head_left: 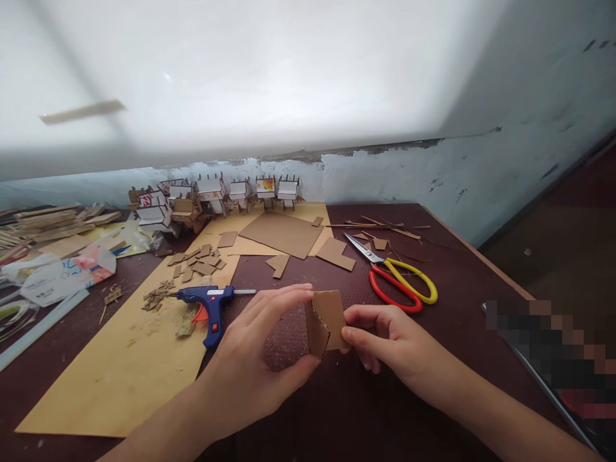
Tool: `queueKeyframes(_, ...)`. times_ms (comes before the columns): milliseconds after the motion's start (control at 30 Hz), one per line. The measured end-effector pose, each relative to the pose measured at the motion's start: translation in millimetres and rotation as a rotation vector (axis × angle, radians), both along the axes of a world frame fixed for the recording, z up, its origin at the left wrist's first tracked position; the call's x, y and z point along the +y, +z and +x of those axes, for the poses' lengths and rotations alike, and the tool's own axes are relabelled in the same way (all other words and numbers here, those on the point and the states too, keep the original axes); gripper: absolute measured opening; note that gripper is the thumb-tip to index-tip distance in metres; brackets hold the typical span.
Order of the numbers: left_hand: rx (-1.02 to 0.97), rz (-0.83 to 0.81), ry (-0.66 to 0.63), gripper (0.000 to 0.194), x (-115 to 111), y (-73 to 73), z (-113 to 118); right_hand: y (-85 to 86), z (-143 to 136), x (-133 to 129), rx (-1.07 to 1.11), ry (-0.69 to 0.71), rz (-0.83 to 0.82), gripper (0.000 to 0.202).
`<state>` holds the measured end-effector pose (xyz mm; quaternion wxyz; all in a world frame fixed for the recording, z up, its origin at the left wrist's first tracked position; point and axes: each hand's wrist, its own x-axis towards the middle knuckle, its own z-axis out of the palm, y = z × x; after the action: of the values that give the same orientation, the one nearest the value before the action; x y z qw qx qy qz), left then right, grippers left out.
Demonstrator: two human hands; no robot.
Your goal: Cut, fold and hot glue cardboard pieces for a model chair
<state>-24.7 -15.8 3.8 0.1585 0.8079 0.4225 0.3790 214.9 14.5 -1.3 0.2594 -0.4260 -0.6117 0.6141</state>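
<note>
Head view shows my left hand point(255, 359) and right hand point(385, 340) both pinched on a folded cardboard piece point(326, 321) above the table point(457, 269) (light, stiff, creasable, best held by its edges); beyond lie glue gun point(206, 301) and scissors point(394, 279).

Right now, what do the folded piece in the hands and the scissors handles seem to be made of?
The folded piece, held by both hands, looks like corrugated cardboard: matte brown, with a wavy cut edge. The scissors handles look like glossy plastic, one red and one yellow; the blades look like shiny metal.
</note>
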Motion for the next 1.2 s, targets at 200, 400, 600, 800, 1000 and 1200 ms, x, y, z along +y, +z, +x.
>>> queueKeyframes(200, 0.033, -0.024, 0.021, 0.073, 1.2, -1.3, -1.5, -1.3, 0.2, 1.1, 0.016, -0.011, 0.0, 0.024)
queueKeyframes(400, 0.048, -0.122, 0.03, 0.077, 1.7, -1.5, -1.6, -2.7, 1.1, 0.5, 0.017, -0.014, 0.002, 0.025)
queueKeyframes(600, 0.076, -0.141, 0.064, 0.073, 3.6, -3.3, -2.4, -6.0, 0.6, 1.8, 0.001, -0.023, 0.001, 0.026)
queueKeyframes(800, 0.018, -0.199, 0.092, 0.069, 5.3, -8.1, -0.9, -4.8, -2.2, 0.7, 0.031, -0.026, -0.013, 0.025)
queueKeyframes(1000, -0.145, -0.387, 0.064, 0.062, 8.9, -6.1, 1.0, -2.8, -4.1, -2.4, 0.046, -0.045, -0.004, 0.024)
queueKeyframes(1200, -0.424, -0.787, -0.213, 0.022, 9.5, 1.1, 5.1, -2.9, -4.5, -5.7, 0.085, -0.015, -0.024, 0.024)
